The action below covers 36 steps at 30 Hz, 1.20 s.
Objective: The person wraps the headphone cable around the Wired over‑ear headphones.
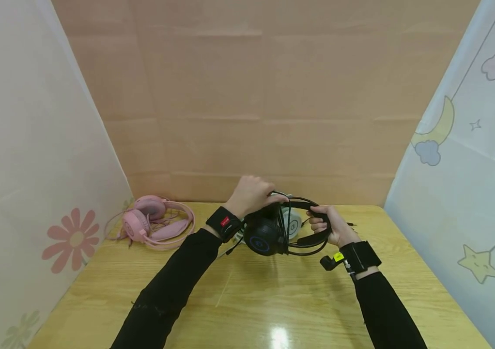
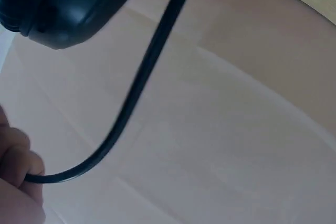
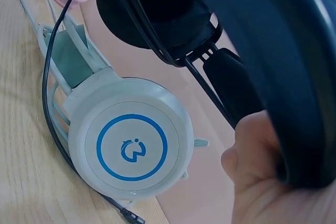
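A black over-ear headset (image 1: 262, 232) is held up over the middle of the table, with its cable looped around it. My right hand (image 1: 333, 225) grips the headband on the right side. At the upper left, my left hand (image 1: 251, 196) pinches the black cable (image 2: 137, 87), whose end disappears between the fingers in the left wrist view. Behind the black headset, and partly hidden by it, lies a pale green-white headset (image 3: 128, 145) with a blue ring on its ear cup. A black plug (image 3: 131, 216) shows beside that cup.
To the left on the wooden table (image 1: 239, 310), a pink headset (image 1: 171, 232) lies with its cord bunched within it. A brown paper backdrop (image 1: 247, 97) rises along the table's far edge. Printed white sheets (image 1: 461, 203) stand at both sides.
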### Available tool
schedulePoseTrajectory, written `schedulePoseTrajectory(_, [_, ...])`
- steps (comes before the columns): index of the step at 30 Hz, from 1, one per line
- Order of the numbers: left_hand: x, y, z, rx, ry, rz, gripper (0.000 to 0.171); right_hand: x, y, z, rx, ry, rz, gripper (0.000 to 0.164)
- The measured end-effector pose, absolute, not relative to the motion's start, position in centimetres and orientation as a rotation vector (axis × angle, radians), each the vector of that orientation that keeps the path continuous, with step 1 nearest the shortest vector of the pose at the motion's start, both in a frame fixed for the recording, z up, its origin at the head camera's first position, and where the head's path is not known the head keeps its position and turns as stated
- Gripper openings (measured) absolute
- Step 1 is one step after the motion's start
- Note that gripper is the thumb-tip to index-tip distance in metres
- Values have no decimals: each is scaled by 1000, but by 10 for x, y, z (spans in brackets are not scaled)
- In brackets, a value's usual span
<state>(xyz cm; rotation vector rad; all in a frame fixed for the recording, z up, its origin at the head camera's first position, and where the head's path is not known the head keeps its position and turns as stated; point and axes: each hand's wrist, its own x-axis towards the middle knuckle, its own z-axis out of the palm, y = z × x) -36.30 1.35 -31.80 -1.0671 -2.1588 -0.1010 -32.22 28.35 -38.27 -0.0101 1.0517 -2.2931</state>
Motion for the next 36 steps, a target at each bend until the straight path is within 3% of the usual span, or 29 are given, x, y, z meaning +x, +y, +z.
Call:
schedulePoseTrajectory(7, [-367, 10, -321, -1118, -2364, -168, 32, -324, 282, -386, -84, 994, -2259, 30])
schedulePoseTrajectory(24, [-386, 17, -323, -1195, -2669, -523, 17, -322, 285, -388, -188, 951, -2209, 31])
schedulePoseTrajectory(30, [-389, 21, -326, -1048, -2725, -487, 14, -321, 287, -392, -293, 898, -2171, 38])
schedulePoseTrajectory(36, [-397, 16, -334, -1166, -2786, -684, 16, -321, 289, -393, -386, 811, -2116, 48])
